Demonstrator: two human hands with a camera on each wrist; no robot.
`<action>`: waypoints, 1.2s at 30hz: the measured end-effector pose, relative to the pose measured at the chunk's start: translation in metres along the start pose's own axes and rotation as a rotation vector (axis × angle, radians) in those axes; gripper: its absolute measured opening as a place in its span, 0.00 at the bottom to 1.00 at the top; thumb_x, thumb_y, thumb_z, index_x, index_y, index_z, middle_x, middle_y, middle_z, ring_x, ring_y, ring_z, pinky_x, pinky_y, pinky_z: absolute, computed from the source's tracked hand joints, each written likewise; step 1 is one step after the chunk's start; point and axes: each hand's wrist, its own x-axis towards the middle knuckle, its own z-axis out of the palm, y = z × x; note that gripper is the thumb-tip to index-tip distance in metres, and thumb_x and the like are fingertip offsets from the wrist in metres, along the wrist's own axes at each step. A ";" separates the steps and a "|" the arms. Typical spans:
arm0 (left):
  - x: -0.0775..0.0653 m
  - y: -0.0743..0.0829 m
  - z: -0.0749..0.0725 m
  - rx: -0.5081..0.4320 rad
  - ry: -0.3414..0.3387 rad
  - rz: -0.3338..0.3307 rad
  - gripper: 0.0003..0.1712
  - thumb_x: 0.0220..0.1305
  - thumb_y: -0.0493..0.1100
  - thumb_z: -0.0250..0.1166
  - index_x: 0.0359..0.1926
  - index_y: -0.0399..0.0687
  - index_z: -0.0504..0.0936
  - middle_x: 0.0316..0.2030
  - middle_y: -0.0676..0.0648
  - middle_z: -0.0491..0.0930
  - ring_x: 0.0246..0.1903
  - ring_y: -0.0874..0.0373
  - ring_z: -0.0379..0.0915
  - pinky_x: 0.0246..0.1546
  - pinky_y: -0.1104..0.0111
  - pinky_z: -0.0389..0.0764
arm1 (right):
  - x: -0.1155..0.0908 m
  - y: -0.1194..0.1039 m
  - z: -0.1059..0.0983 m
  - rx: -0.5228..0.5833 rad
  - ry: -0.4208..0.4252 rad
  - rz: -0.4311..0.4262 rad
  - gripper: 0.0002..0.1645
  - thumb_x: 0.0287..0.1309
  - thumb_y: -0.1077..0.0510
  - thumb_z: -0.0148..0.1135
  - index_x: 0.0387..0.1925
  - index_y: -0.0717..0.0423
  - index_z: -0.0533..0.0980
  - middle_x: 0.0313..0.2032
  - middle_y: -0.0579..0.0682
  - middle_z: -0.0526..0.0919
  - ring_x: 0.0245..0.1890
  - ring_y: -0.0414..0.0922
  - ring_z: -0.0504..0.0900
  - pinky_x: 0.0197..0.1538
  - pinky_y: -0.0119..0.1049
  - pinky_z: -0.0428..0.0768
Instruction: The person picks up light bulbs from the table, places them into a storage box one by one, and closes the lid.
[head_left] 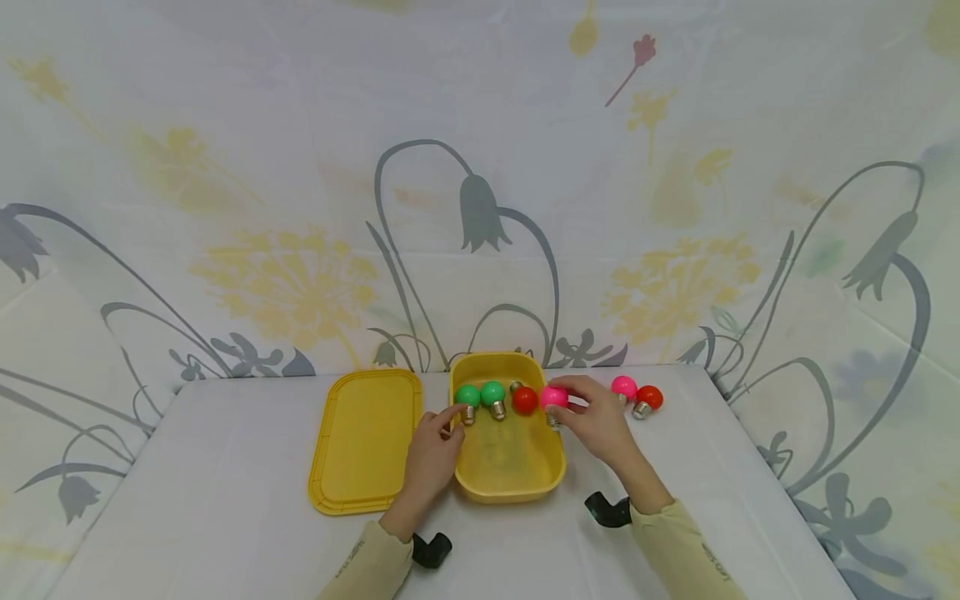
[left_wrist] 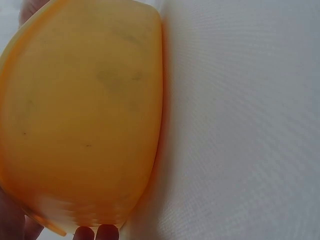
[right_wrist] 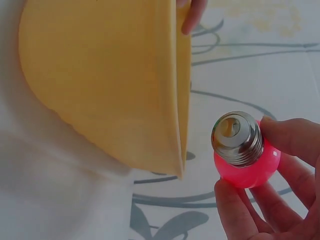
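no word, brand or number could be read with certainty. small dark lettering [head_left: 349, 560] stood on the left sleeve [head_left: 377, 560], on its pale yellow cloth: a short line on the outer side of the forearm, not far from the cuff, slanting up toward the wrist. it was too small and blurred to spell out. a similar short dark line of letters [head_left: 715, 562] stood on the right sleeve [head_left: 675, 550], also on the outer side, slanting down and away from the wrist; its letters were likewise too small to make out. both lines showed only in the head view.
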 end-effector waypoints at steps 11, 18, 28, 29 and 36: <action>0.000 0.000 0.000 0.002 0.014 0.012 0.18 0.66 0.41 0.61 0.56 0.52 0.84 0.33 0.48 0.69 0.29 0.57 0.67 0.27 0.67 0.68 | 0.002 -0.005 0.010 0.002 -0.007 -0.029 0.23 0.53 0.62 0.74 0.52 0.58 0.81 0.50 0.54 0.82 0.52 0.55 0.80 0.49 0.48 0.81; -0.001 0.000 0.000 -0.001 0.015 0.024 0.18 0.66 0.39 0.61 0.56 0.52 0.84 0.32 0.48 0.69 0.28 0.57 0.66 0.27 0.67 0.67 | 0.005 -0.007 0.014 0.053 -0.027 -0.017 0.24 0.54 0.62 0.73 0.54 0.61 0.79 0.52 0.57 0.81 0.53 0.57 0.79 0.50 0.49 0.80; -0.001 0.001 0.000 -0.002 0.010 0.018 0.19 0.67 0.39 0.60 0.57 0.52 0.84 0.32 0.48 0.69 0.28 0.57 0.66 0.26 0.67 0.66 | 0.012 -0.005 0.022 0.080 -0.041 -0.017 0.23 0.55 0.62 0.73 0.53 0.60 0.80 0.51 0.56 0.81 0.53 0.55 0.79 0.51 0.47 0.80; -0.001 0.000 0.000 -0.001 0.011 0.020 0.19 0.67 0.39 0.60 0.57 0.52 0.84 0.32 0.48 0.69 0.28 0.57 0.66 0.26 0.67 0.66 | 0.012 -0.005 0.023 0.079 -0.039 -0.018 0.23 0.54 0.62 0.73 0.53 0.60 0.80 0.51 0.56 0.81 0.52 0.55 0.79 0.51 0.47 0.80; 0.000 -0.001 0.001 0.005 0.019 0.020 0.18 0.66 0.39 0.61 0.56 0.52 0.84 0.32 0.48 0.68 0.29 0.57 0.67 0.28 0.67 0.68 | 0.017 -0.009 0.028 0.072 -0.058 0.000 0.22 0.55 0.61 0.73 0.52 0.59 0.80 0.50 0.54 0.81 0.51 0.54 0.79 0.53 0.47 0.79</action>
